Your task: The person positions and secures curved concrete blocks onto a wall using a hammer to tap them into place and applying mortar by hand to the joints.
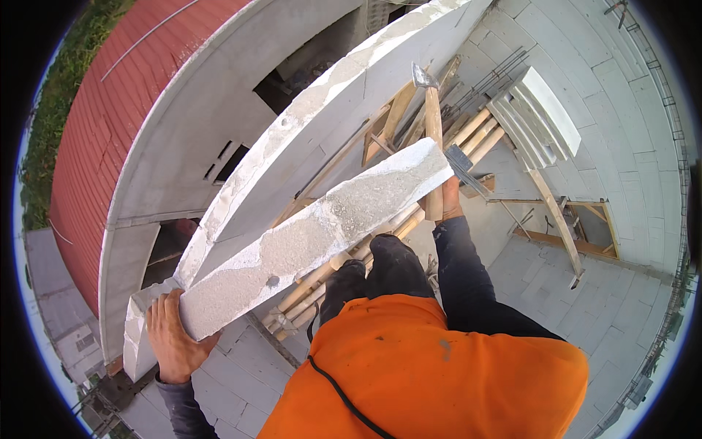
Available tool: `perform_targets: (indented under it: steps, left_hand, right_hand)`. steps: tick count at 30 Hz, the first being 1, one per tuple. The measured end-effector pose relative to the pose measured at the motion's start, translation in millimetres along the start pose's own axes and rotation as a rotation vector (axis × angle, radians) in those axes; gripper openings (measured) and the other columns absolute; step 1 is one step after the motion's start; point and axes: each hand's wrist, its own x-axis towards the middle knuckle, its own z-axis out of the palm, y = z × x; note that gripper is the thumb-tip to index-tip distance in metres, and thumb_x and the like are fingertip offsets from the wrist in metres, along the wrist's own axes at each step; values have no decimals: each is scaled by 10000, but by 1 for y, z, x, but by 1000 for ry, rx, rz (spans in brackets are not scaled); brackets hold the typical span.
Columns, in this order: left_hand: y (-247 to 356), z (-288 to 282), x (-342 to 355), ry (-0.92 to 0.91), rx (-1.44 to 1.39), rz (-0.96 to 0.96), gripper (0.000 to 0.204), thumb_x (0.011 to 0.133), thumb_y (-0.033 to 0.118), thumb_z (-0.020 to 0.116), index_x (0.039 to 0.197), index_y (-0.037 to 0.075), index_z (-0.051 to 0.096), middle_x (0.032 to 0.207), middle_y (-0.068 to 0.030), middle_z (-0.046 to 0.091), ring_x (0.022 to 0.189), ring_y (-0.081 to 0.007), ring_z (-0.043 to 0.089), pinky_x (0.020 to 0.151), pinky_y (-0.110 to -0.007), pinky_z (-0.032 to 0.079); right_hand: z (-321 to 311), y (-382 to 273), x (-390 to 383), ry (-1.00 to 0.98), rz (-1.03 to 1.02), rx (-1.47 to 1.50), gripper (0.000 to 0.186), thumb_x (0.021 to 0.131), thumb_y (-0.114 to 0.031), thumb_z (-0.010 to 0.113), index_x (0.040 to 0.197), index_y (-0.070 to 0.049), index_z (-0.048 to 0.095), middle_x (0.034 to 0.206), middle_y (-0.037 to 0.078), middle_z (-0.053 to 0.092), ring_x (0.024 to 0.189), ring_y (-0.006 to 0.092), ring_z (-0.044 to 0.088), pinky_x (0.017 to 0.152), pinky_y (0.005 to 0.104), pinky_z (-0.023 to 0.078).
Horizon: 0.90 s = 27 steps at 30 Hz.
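A person in an orange vest [431,373] and dark sleeves stood high on a building site, lifting a long white block [314,238] that ran diagonally from the lower left of the frame to its centre. The left hand [174,338], at lower left, was closed around the block's near end, fingers curled over its upper face and thumb under its edge. The block's rough top was patched with grey mortar, and its far end reached up to just beside the right hand [447,197], right of centre.

That right hand was closed around the wooden handle of a hammer [431,139], which stood nearly upright with its metal head at the top, in the upper middle of the frame. A flat metal trowel [462,164] showed just beside the hand; whether the hand also held it could not be told.

Behind the block, a white block wall [344,95] swept from the lower left up to the top centre, its top edge crusted with mortar. Wooden planks and poles [409,132] lay in a heap below, in the middle of the frame. A stack of white slabs [537,117] rested on a wooden trestle at upper right, over a floor of pale blocks [607,293]. A red roof [102,117] and a strip of grass [69,66] filled the upper left.
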Motion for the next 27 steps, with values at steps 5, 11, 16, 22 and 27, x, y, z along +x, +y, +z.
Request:
perform_targets:
  steps: [5,11,16,22,27]
  left_hand:
    - [46,65,50,-296,-159,110,911,568,346,998,1316,12,599,1167,-185,664,1083,-395,643,1009,-500,466]
    - [106,119,106,-396,-197,369,882,585,403,997,1277,11,618,1136,-170,675,1078,-375,650,979,-489,470]
    - [150,125,152,-376,-216,625,843,618,405,978,1286,34,621,1110,-145,665,1091,-361,637,973,-486,463]
    - [218,114,210,-383,-170,865,850,631,422,968,1314,56,619,1136,-134,661,1112,-346,639,984,-478,460]
    - [291,117,269,-337,-88,1054,892,608,444,982,1323,53,619,1128,-134,651,1095,-349,631,966,-471,467]
  right_hand:
    - [-134,-11,-68,297,188,-23,499,1097,-331,505,1453,8,590,1384,155,695,1257,291,673,1143,424,500]
    - [-204,-37,-203,653,65,-12,495,1076,-349,516,1394,13,627,1319,162,717,1219,294,690,1113,424,523]
    - [-168,-58,-301,753,-269,72,513,1049,-377,529,1415,-29,621,1352,147,702,1248,310,673,1131,454,517]
    - [-166,-47,-365,890,-496,187,538,1035,-367,551,1431,-4,590,1402,151,656,1300,295,635,1142,438,503]
    - [-195,-30,-377,954,-617,254,548,1048,-439,559,1423,-42,600,1384,116,676,1288,285,645,1131,433,512]
